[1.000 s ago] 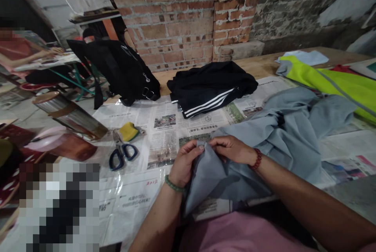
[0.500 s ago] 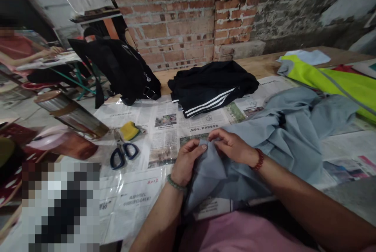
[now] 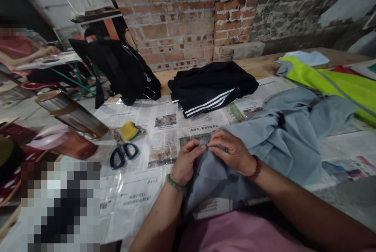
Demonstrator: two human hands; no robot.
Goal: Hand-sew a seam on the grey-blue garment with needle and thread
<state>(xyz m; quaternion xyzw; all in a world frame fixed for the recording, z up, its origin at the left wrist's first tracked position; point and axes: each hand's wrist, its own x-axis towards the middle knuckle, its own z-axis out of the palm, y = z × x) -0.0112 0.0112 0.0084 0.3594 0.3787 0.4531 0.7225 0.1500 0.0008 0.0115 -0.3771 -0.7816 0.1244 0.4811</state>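
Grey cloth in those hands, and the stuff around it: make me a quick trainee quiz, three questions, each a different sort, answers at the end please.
1. Multiple choice: what does the left hand pinch between thumb and finger?
A) the scissors
B) the grey cloth
C) the black backpack

2. True or false: the green bracelet is on the left wrist.

3. Fill in the number: the black garment shows ____ white stripes along its near edge.

Key: 1. B; 2. true; 3. three.
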